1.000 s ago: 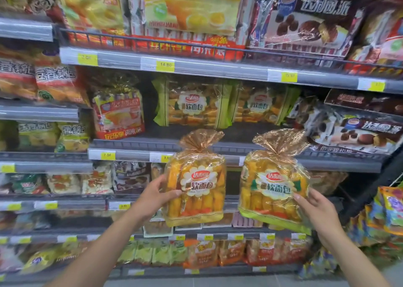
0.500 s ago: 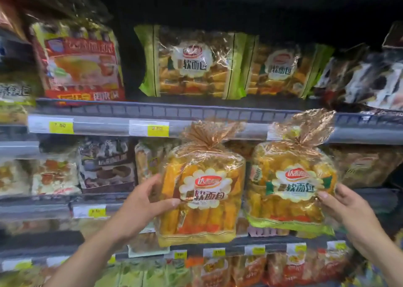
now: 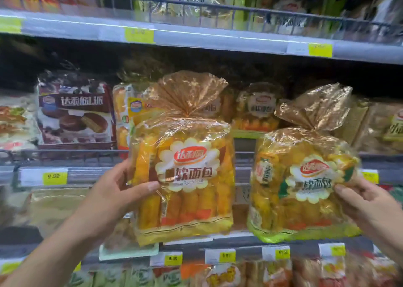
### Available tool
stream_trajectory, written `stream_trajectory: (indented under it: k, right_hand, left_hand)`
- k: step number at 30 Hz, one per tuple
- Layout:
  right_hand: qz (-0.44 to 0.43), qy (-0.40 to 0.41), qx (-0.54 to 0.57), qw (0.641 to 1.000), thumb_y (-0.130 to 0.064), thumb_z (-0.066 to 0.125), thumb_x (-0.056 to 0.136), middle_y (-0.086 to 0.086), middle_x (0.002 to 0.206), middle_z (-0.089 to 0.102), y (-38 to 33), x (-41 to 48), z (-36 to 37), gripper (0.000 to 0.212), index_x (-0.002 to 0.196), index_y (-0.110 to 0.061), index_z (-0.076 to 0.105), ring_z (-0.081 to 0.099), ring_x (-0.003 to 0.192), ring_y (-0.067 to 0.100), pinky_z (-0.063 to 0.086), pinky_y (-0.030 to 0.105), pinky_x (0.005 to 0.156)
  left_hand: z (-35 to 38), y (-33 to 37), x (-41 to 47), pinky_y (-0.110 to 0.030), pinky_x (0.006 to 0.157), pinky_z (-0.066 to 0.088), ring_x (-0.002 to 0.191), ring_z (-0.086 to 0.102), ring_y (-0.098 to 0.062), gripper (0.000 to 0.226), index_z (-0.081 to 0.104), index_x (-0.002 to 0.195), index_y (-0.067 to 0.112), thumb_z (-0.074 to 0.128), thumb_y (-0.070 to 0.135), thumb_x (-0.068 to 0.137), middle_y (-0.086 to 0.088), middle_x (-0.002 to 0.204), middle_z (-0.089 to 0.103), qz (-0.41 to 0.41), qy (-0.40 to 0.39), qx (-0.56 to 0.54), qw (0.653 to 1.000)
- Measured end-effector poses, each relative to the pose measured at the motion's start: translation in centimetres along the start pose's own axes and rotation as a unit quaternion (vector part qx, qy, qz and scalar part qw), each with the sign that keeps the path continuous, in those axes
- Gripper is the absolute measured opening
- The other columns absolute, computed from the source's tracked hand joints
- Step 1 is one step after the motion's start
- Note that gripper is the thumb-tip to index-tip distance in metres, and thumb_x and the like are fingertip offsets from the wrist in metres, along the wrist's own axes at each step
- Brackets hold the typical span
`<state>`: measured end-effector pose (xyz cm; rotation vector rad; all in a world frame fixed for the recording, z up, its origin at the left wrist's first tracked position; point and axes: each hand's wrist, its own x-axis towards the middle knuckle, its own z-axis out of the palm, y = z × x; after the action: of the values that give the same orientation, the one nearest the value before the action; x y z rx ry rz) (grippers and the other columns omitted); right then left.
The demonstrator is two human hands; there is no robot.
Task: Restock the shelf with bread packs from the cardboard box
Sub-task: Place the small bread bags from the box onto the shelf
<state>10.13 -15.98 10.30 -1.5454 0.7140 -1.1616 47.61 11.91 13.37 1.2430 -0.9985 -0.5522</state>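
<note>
My left hand [image 3: 113, 197] grips a yellow-trimmed bread pack [image 3: 185, 177] by its left side, thumb across the front. My right hand [image 3: 368, 201] holds a green-trimmed bread pack [image 3: 305, 188] by its right edge. Both packs are upright, with gathered golden tops, held in front of the middle shelf [image 3: 87, 156]. Similar bread packs [image 3: 257, 110] stand at the back of that shelf, behind the gap between the two held packs. The cardboard box is out of view.
A dark red chocolate pie pack [image 3: 74, 114] stands on the middle shelf at the left. The upper shelf rail [image 3: 196, 33] carries yellow price tags. More snack packs fill the lower shelf [image 3: 239, 271] and the far right.
The view has closed in on the middle shelf. Both held packs now appear larger and nearer to it, still in the same grips.
</note>
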Motion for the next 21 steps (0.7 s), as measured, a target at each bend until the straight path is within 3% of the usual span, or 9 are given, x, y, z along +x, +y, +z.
stream_trajectory:
  k: [2,5,7,9,11,13,16,19,21]
  right_hand:
    - [0.03,-0.018,0.008,0.999,-0.035,0.08,0.065,0.007,0.087,0.068,0.1,0.4,-0.5,0.066,0.118,0.002,0.062,0.061,0.065,0.005,0.046,0.012,0.053]
    - [0.094,-0.082,0.026,0.992,-0.03,0.076,0.073,0.003,0.085,0.068,-2.0,2.0,-0.6,0.052,0.118,-0.005,0.067,0.057,0.063,0.008,0.045,0.015,0.051]
    - [0.12,-0.111,0.032,0.986,-0.026,0.082,0.075,0.005,0.09,0.066,-3.9,3.6,-0.7,0.037,0.107,-0.01,0.073,0.055,0.069,0.01,0.047,0.017,0.059]
    - [0.127,-0.12,0.025,0.984,-0.023,0.084,0.074,0.006,0.089,0.066,-5.7,5.0,-0.2,0.023,0.091,-0.01,0.074,0.059,0.072,0.011,0.051,0.017,0.061]
    - [0.131,-0.093,0.011,0.987,-0.014,0.069,0.086,0.004,0.084,0.075,-7.5,6.4,0.2,0.008,0.089,-0.007,0.07,0.071,0.068,0.011,0.053,0.015,0.056]
    - [0.138,-0.08,-0.01,0.987,-0.016,0.062,0.089,0.001,0.087,0.077,-9.1,8.0,0.9,0.014,0.095,-0.008,0.071,0.072,0.07,0.006,0.053,0.018,0.061]
    - [0.14,-0.074,-0.038,0.987,-0.026,0.065,0.082,-0.003,0.087,0.077,-10.8,10.5,1.4,0.022,0.098,-0.012,0.072,0.069,0.075,0.005,0.047,0.02,0.087]
    - [0.159,-0.074,-0.04,0.984,-0.025,0.062,0.093,-0.001,0.09,0.075,-11.9,13.0,2.3,0.016,0.093,-0.015,0.073,0.067,0.076,0.007,0.045,0.023,0.071]
    - [0.167,-0.057,-0.033,0.984,-0.026,0.063,0.094,-0.004,0.081,0.074,-12.4,14.7,3.0,0.019,0.083,-0.017,0.075,0.065,0.073,0.007,0.044,0.021,0.07]
  left_hand:
    - [0.2,-0.3,-0.2,-0.047,0.084,0.057,0.101,0.075,-0.025,0.051,0.076,0.106,0.033,0.095,0.037,0.058,-0.006,0.112,0.077,-0.001,-0.002,-0.009,1.0]
    - [0.0,-0.4,-0.4,-0.04,0.073,0.06,0.096,0.076,-0.026,0.038,0.078,0.102,0.031,0.087,0.018,0.067,-0.008,0.111,0.077,-0.016,0.004,-0.039,0.999]
    - [-0.1,-0.1,-0.3,-0.044,0.077,0.061,0.097,0.076,-0.029,0.058,0.078,0.104,0.028,0.1,0.031,0.05,-0.01,0.112,0.077,-0.023,0.008,-0.056,0.998]
    - [-0.3,0.0,-0.1,-0.053,0.092,0.054,0.097,0.076,-0.032,0.089,0.078,0.104,0.026,0.102,0.047,0.02,-0.011,0.109,0.078,-0.031,0.037,-0.052,0.997]
    - [-0.4,0.2,-0.1,-0.058,0.097,0.05,0.096,0.076,-0.033,0.097,0.079,0.103,0.028,0.101,0.051,0.011,-0.011,0.107,0.078,-0.04,0.044,-0.051,0.997]
    - [-0.4,0.1,-0.2,-0.06,0.098,0.049,0.098,0.075,-0.033,0.098,0.078,0.106,0.03,0.101,0.052,0.013,-0.009,0.109,0.078,-0.042,0.035,-0.048,0.997]
    - [0.0,0.1,-0.5,-0.053,0.092,0.052,0.096,0.076,-0.026,0.1,0.078,0.105,0.032,0.099,0.056,0.011,-0.006,0.108,0.079,-0.049,0.03,-0.034,0.998]
    - [0.8,0.5,-0.7,-0.038,0.076,0.056,0.087,0.078,-0.017,0.097,0.08,0.095,0.039,0.097,0.056,0.001,-0.003,0.102,0.08,-0.043,0.034,-0.045,0.997]
    - [1.1,0.7,-0.7,-0.036,0.074,0.055,0.085,0.078,-0.015,0.095,0.081,0.09,0.041,0.096,0.059,-0.001,-0.002,0.1,0.08,-0.037,0.03,-0.039,0.998]
